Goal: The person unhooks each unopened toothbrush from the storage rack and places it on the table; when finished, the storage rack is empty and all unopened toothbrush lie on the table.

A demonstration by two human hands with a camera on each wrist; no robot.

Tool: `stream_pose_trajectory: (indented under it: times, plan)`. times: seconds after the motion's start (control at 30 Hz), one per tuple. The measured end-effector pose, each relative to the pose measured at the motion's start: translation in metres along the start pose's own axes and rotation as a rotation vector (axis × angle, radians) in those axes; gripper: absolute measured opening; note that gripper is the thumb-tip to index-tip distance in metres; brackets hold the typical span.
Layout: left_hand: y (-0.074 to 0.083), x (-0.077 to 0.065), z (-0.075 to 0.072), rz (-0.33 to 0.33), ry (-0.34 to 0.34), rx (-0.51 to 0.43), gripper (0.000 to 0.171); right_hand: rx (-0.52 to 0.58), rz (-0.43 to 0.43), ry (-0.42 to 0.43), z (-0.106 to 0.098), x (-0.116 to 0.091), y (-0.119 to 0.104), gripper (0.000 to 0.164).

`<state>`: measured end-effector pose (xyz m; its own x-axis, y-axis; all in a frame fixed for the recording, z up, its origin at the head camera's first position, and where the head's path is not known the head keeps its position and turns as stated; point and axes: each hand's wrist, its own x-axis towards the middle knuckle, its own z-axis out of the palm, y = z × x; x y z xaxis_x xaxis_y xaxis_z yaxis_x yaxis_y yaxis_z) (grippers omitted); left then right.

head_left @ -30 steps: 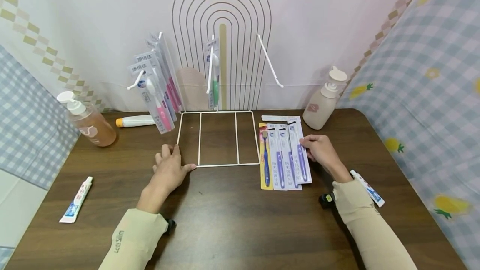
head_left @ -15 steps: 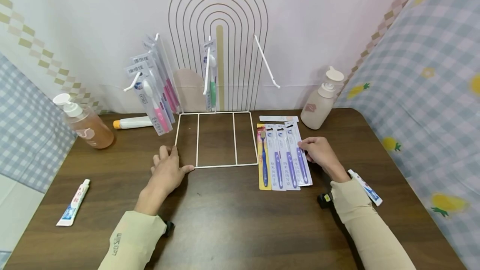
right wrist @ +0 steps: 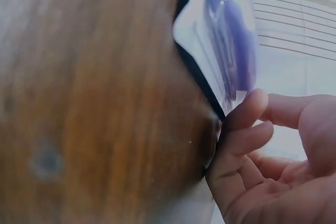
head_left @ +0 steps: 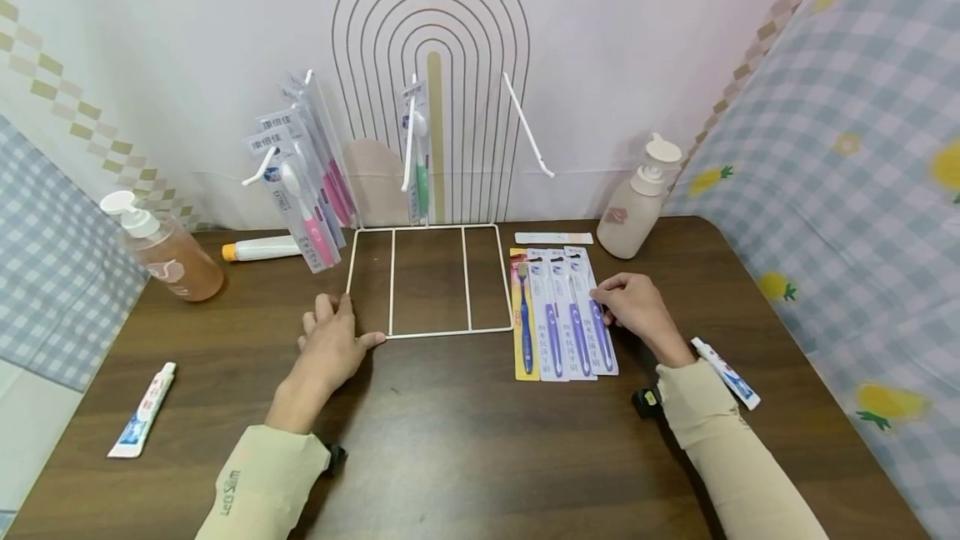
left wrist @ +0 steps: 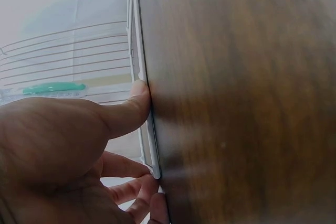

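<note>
My right hand (head_left: 633, 307) pinches the right edge of a packaged purple toothbrush (head_left: 592, 311) on the table, thumb and fingertips at its edge in the right wrist view. This pack ends a row with two more packaged purple toothbrushes (head_left: 551, 315) and a yellow-backed blue toothbrush (head_left: 525, 319). My left hand (head_left: 330, 348) rests at the front left corner of a white wire display rack (head_left: 431, 335), thumb on the front bar and fingers by the side bar. In the left wrist view the thumb presses that bar. Packaged pink toothbrushes (head_left: 311, 227) hang on the rack's left hook, a green one (head_left: 422, 182) on the middle hook.
Nothing hangs on the right hook (head_left: 527, 123). Pump bottles, one amber (head_left: 180, 261) and one cream (head_left: 628, 219), stand at the back. Toothpaste tubes lie left (head_left: 142, 413), right (head_left: 726, 372) and behind the rack (head_left: 262, 248). A narrow white pack (head_left: 551, 237) lies behind the row.
My right hand has drawn the rightmost toothbrush pack down and straightened it beside the others, uncovering the narrow white pack behind. My left hand stays at the rack corner.
</note>
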<state>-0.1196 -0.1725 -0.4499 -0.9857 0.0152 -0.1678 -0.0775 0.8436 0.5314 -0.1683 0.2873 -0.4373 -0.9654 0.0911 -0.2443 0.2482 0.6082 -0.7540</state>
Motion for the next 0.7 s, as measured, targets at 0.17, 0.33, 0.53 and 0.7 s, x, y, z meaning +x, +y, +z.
stream_pose_trajectory:
  times: [0.17, 0.33, 0.53, 0.7]
  plan:
    - [0.0, 0.0, 0.0, -0.001, -0.001, -0.005, 0.097, 0.006, -0.01, 0.005, 0.001, 0.001, 0.001, 0.031]
    - [-0.001, -0.001, 0.0, 0.004, 0.003, -0.009, 0.098, -0.003, -0.017, 0.01, 0.001, 0.0, -0.002, 0.031]
    - [-0.002, 0.0, 0.0, 0.005, 0.005, -0.01, 0.098, -0.071, -0.027, 0.066, 0.0, -0.001, -0.011, 0.033]
    - [-0.001, 0.0, 0.0, 0.002, -0.002, -0.015, 0.098, -0.089, -0.127, 0.16, 0.001, 0.005, -0.038, 0.033]
